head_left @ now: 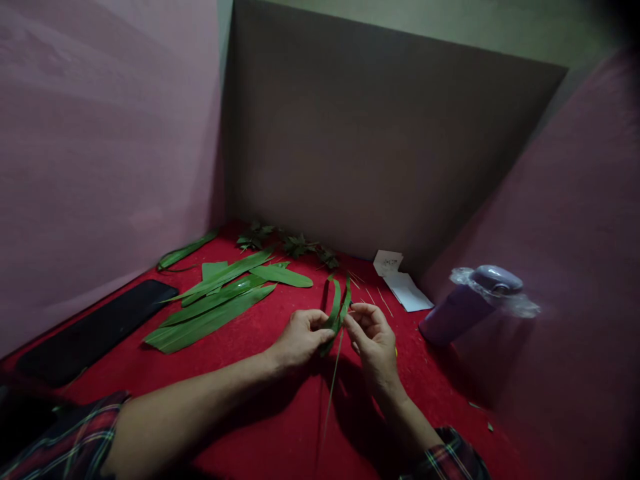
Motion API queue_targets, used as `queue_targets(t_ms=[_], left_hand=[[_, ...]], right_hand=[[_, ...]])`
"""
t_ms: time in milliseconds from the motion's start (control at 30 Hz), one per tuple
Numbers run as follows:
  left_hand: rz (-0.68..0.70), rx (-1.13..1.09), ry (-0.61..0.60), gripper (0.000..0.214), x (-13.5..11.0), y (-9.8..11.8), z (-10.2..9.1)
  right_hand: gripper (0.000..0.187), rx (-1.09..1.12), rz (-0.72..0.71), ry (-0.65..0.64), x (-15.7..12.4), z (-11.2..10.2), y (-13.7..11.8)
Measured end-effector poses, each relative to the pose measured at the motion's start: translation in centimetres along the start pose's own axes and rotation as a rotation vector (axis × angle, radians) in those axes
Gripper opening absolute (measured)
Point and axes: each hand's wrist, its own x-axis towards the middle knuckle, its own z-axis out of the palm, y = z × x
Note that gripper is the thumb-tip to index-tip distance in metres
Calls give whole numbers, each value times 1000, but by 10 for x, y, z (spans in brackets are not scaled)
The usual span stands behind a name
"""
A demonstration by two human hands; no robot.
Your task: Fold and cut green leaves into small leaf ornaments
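Between my two hands is a long green leaf (pixel 335 303), bent into narrow strips that rise upward, with a thin pale strand (pixel 334 383) hanging from it toward me. My left hand (pixel 305 335) pinches the leaf's lower part between thumb and fingers. On the other side, my right hand (pixel 369 333) is closed with thumb and fingertips together at the right edge of the leaf. Whether it also grips the strand is too small to tell. Several broad cut green leaves (pixel 215 317) lie overlapping on the red cloth (pixel 280 427) left of my hands.
Leafy sprigs (pixel 297 245) lie along the back wall. A folded leaf (pixel 187 252) and a black flat slab (pixel 100 330) are at the left. Thin sticks (pixel 385 301) and white paper (pixel 407 291) lie at the back right. A purple bottle (pixel 460 310) with clear plastic stands by the right wall.
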Motion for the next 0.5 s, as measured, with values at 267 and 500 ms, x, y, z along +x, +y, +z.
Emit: queue_targets(t_ms=[267,500], left_hand=[[-49,-120,-39,21,-2,-2,2],[-75,-210,-78,25,-5,1,3]], right_hand=[[19,-93,-173,12,-3,2,2],[18,-163,-214,25,-6,1,7]])
